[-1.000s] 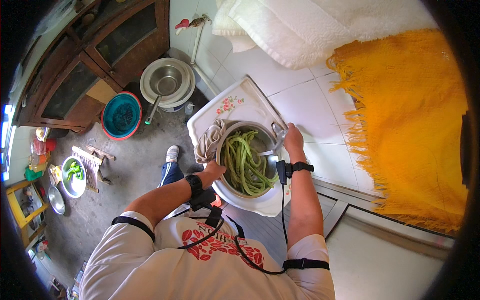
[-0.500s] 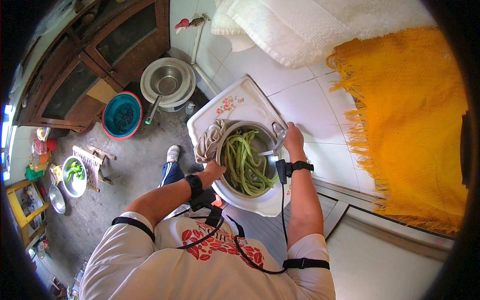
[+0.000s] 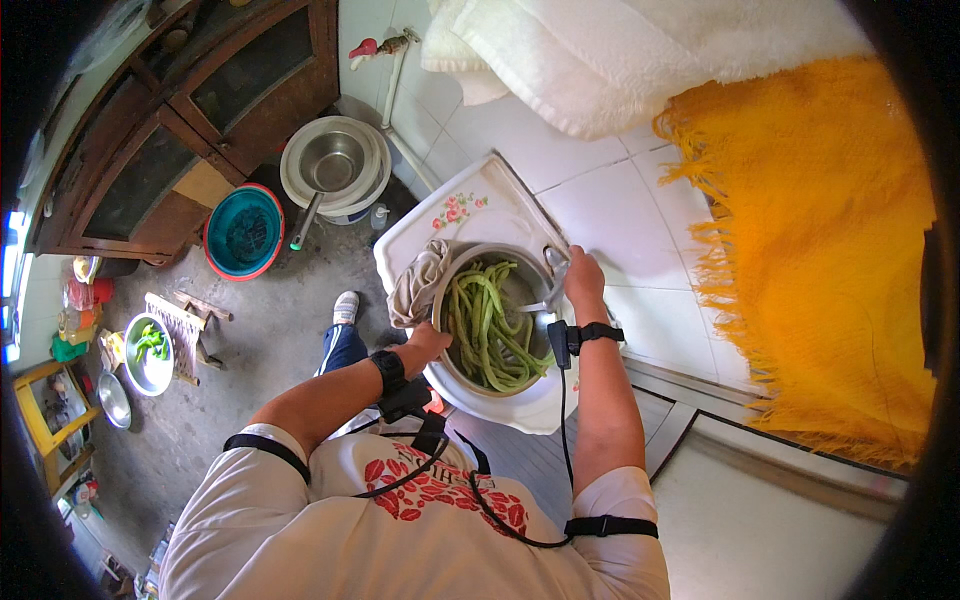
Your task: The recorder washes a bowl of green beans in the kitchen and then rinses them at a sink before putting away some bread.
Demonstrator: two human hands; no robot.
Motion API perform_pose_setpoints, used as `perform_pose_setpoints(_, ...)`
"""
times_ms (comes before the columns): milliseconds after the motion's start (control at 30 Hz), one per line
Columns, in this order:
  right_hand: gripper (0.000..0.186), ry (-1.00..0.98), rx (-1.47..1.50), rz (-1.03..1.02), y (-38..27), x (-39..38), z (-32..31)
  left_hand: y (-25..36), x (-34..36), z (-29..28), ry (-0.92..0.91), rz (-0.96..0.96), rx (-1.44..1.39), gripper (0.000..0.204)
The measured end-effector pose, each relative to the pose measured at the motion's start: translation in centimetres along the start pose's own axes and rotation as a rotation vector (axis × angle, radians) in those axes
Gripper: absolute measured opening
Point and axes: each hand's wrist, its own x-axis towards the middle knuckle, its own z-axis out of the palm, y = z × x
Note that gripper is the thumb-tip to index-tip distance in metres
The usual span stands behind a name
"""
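Observation:
Long green beans (image 3: 490,335) lie heaped in a round metal basin (image 3: 522,283), which sits in a white corner washbasin (image 3: 412,228) with a red flower print. My left hand (image 3: 428,342) is closed on the basin's near-left rim, its fingertips partly hidden. At the washbasin's right edge, my right hand (image 3: 583,275) is closed around the handle end of a metal tap (image 3: 545,298). The tap's spout reaches over the beans. A crumpled greyish-beige cloth (image 3: 420,285) hangs over the washbasin's left edge, just beyond my left hand.
A teal basin with a red rim (image 3: 243,230) and stacked bowls with a metal ladle (image 3: 330,160) stand left of the washbasin. Farther left, a bowl of green peppers (image 3: 150,352) is beside a small stool (image 3: 180,330). A yellow fringed cloth (image 3: 810,250) hangs at right.
My right hand has shifted very slightly left at the tap. My left hand, the beans and the basin look the same.

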Motion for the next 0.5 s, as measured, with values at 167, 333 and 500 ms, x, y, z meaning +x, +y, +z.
perform_pose_setpoints(167, 0.031, -0.020, -0.002, 0.007, -0.1, 0.2, -0.1, -0.9, 1.0, -0.2, -0.024, -0.002, -0.037, 0.026)
perform_pose_setpoints(333, 0.032, -0.031, -0.022, -0.001, 0.3, 0.2, 0.1, -0.1, 0.4, 0.0, -0.009, -0.010, 0.023, 0.027)
perform_pose_setpoints(500, 0.032, -0.039, -0.019, 0.001, -0.1, 0.3, -0.2, -1.2, 1.4, 0.0, -0.011, 0.009, -0.007, 0.027)
